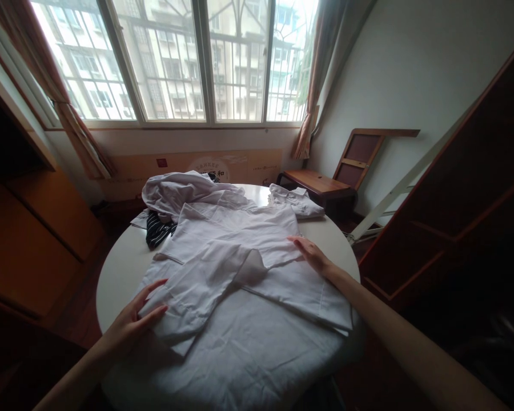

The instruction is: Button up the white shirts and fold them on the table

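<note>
A white long-sleeved shirt (240, 225) lies spread over a round table, its lower part hanging past the near edge. One sleeve (205, 285) is folded across the body toward the left, and another (308, 299) lies toward the right. At the end of the left-hand sleeve rests my left hand (139, 317), thumb and fingers apart with cloth between them. My right hand (310, 254) touches the shirt's right side, fingers stretched out flat on the fabric. Both hands have some fingertips partly hidden by cloth or angle.
The white table (115, 279) also bears a crumpled pale garment (184, 191), a black striped cloth (156, 231) and a folded white garment (297, 201). Behind stand a wooden bench (317, 181) and a long printed box (257, 162) under the window. A dark wooden panel (449, 211) leans at right.
</note>
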The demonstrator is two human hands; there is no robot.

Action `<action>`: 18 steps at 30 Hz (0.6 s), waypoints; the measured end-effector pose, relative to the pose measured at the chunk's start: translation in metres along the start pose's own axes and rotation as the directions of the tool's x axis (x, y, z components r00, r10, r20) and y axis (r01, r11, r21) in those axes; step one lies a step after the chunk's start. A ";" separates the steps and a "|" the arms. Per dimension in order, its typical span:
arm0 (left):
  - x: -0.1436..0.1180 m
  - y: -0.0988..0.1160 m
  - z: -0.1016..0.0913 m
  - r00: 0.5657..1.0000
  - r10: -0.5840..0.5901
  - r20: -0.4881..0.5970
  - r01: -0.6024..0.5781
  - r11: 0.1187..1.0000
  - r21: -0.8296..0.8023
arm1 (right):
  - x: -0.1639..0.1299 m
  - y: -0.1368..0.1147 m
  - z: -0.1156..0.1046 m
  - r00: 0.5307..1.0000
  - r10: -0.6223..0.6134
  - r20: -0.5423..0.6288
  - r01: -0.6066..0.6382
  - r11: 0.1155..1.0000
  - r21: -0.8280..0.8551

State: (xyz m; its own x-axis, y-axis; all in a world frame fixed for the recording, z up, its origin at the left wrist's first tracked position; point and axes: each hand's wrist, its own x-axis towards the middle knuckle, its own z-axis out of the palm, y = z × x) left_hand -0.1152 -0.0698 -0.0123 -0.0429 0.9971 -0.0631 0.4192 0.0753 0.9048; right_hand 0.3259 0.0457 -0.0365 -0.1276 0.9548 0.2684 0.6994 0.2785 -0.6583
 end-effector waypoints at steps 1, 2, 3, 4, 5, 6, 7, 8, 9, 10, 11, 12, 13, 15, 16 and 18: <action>-0.003 0.004 -0.001 0.999 -0.051 -0.014 0.049 0.990 -0.135 | 0.000 -0.001 -0.001 1.000 0.009 0.016 -0.009 1.000 0.014; -0.005 0.007 -0.004 0.993 -0.116 -0.020 0.106 0.956 -0.275 | 0.000 -0.001 -0.003 0.999 -0.002 0.047 0.002 1.000 0.006; -0.006 0.009 -0.008 0.983 -0.185 -0.018 0.163 0.902 -0.400 | 0.000 -0.001 -0.005 0.996 -0.029 0.090 0.031 0.999 -0.019; -0.006 0.009 -0.013 0.969 -0.247 -0.006 0.212 0.844 -0.493 | 0.001 -0.001 -0.007 0.988 -0.064 0.139 0.072 0.996 -0.051; -0.005 0.008 -0.019 0.955 -0.298 0.008 0.255 0.801 -0.542 | 0.002 0.000 -0.010 0.977 -0.098 0.190 0.115 0.990 -0.082; -0.004 0.006 -0.024 0.943 -0.331 0.023 0.289 0.787 -0.545 | 0.003 0.001 -0.012 0.964 -0.124 0.236 0.151 0.983 -0.101; -0.003 0.002 -0.028 0.938 -0.344 0.037 0.314 0.799 -0.513 | 0.003 0.001 -0.015 0.953 -0.140 0.269 0.174 0.979 -0.105; -0.002 -0.003 -0.032 0.936 -0.348 0.047 0.329 0.824 -0.461 | 0.003 0.002 -0.018 0.946 -0.148 0.288 0.183 0.978 -0.099; -0.001 -0.007 -0.034 0.938 -0.343 0.045 0.332 0.853 -0.402 | 0.003 0.002 -0.021 0.942 -0.151 0.298 0.186 0.978 -0.091; 0.000 -0.011 -0.036 0.943 -0.331 0.029 0.320 0.880 -0.351 | 0.001 0.001 -0.023 0.942 -0.153 0.298 0.187 0.978 -0.091; 0.000 -0.015 -0.036 0.949 -0.317 -0.001 0.300 0.901 -0.314 | 0.000 0.000 -0.024 0.946 -0.154 0.285 0.190 0.976 -0.106; 0.001 -0.018 -0.037 0.952 -0.304 -0.038 0.280 0.914 -0.294 | -0.003 -0.001 -0.025 0.954 -0.155 0.258 0.196 0.970 -0.142; 0.001 -0.020 -0.037 0.951 -0.299 -0.075 0.266 0.920 -0.287 | -0.005 -0.001 -0.026 0.963 -0.156 0.218 0.200 0.960 -0.198; 0.003 -0.023 -0.036 0.947 -0.299 -0.120 0.254 0.922 -0.292 | -0.010 -0.002 -0.027 0.977 -0.168 0.135 0.204 0.922 -0.329; 0.004 -0.024 -0.036 0.943 -0.304 -0.134 0.253 0.918 -0.304 | -0.012 -0.002 -0.028 0.979 -0.180 0.097 0.204 0.899 -0.389; 0.006 -0.025 -0.034 0.934 -0.321 -0.157 0.250 0.901 -0.355 | -0.016 0.001 -0.031 0.975 -0.217 0.039 0.210 0.856 -0.472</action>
State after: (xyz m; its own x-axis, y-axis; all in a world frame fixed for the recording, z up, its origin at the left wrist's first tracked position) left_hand -0.1570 -0.0660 -0.0206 -0.3174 0.9049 -0.2835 0.0449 0.3129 0.9487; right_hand 0.3504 0.0276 -0.0190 -0.3036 0.8747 0.3777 0.9042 0.3895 -0.1752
